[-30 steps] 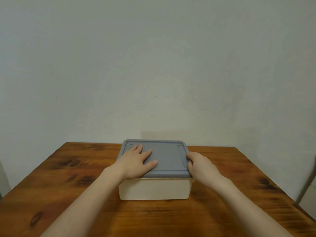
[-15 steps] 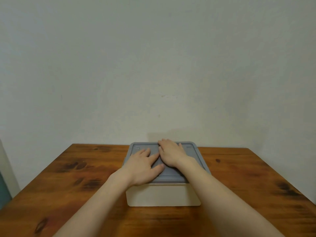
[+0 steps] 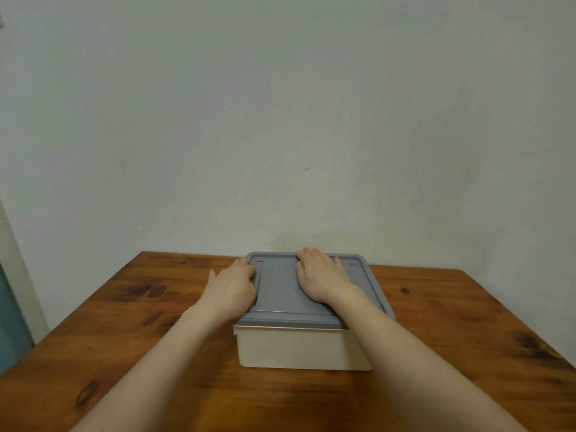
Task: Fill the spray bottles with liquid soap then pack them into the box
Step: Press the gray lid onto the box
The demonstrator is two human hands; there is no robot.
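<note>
Now the left hand (image 3: 230,289) has slid to the left rim of the lid (image 3: 280,296), fingers curled over it. The right hand (image 3: 321,277) presses flat, fingers straight. The box (image 3: 299,347) is probably being sealed, packing done.

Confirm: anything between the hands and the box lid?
Nothing visible. The left hand grips the left edge of the grey lid; the right hand lies flat on it. The lid sits closed on the box.
</note>
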